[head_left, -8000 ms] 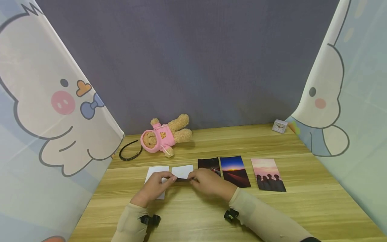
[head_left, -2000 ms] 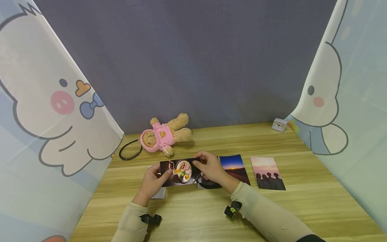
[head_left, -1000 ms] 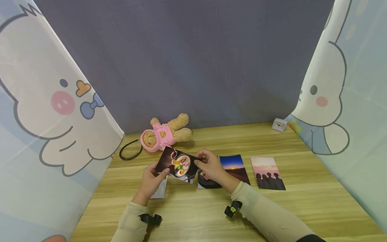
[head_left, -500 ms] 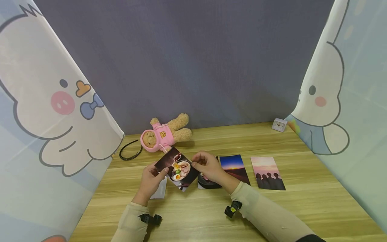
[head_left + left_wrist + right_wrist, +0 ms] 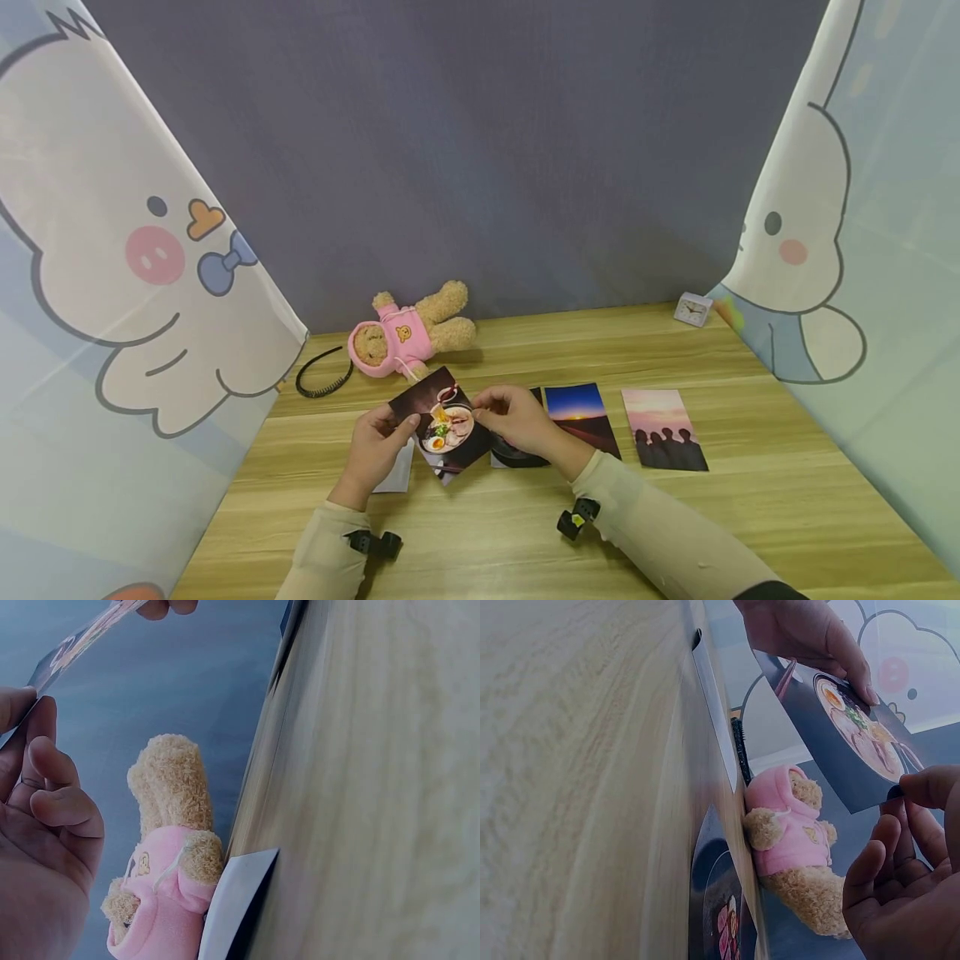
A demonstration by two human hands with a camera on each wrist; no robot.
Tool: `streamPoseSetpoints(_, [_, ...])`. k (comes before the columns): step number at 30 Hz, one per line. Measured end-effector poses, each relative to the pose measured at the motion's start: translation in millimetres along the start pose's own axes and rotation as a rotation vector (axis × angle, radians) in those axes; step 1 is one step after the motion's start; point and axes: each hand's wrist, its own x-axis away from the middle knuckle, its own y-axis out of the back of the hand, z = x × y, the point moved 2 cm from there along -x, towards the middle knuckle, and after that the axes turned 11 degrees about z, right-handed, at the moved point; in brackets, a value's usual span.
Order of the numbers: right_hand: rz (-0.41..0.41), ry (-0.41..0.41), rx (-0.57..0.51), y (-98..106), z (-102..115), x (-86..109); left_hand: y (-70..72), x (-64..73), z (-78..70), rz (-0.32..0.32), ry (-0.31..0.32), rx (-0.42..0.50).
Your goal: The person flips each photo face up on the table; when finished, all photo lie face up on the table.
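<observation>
A printed photo (image 5: 450,429) of a ramen bowl is held above the table, picture side up and turned askew. My left hand (image 5: 372,450) pinches its left part, thumb on top. My right hand (image 5: 517,425) pinches its right edge between thumb and fingertip, as the right wrist view shows on the photo (image 5: 855,742). Beneath my right hand lies a dark food photo (image 5: 519,457), partly covered. A white-backed card (image 5: 396,473) lies under my left hand, also partly hidden. To the right lie a sunset photo (image 5: 579,417) and a pink-sky silhouette photo (image 5: 663,429).
A teddy bear (image 5: 405,337) in a pink hoodie lies at the back left, beside a black headband (image 5: 322,392). A small white clock (image 5: 693,310) stands at the back right corner. Cartoon-printed curtains (image 5: 105,250) flank the wooden table (image 5: 480,542).
Eight seconds ago the held card showed its white back; now its ramen picture faces up. During the last two seconds it turned from lying crosswise to a steep slant, my right fingers shifting along its edge.
</observation>
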Motion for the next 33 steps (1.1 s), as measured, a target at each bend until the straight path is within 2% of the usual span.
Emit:
streamPoseSetpoints(7, [0.001, 0.009, 0.023, -0.4, -0.8, -0.2, 1.0, 0.2, 0.6, 0.017, -0.013, -0.002])
streamPoseSetpoints(13, [0.006, -0.007, 0.010, -1.7, 1.3, -0.2, 1.6, 0.9, 0.4, 0.064, -0.031, 0.021])
streamPoseSetpoints(21, [0.036, 0.007, -0.034, -0.3, -1.4, -1.2, 0.6, 1.2, -1.2, 0.064, -0.036, 0.063])
streamPoseSetpoints(25, [0.032, 0.009, -0.047, 0.0, -1.2, -0.5, 0.7, 0.9, -1.6, 0.077, -0.059, 0.053])
streamPoseSetpoints(33, [-0.003, -0.017, -0.087, -0.9, -2.6, -0.4, 0.7, 0.9, 0.3, 0.066, -0.065, 0.052])
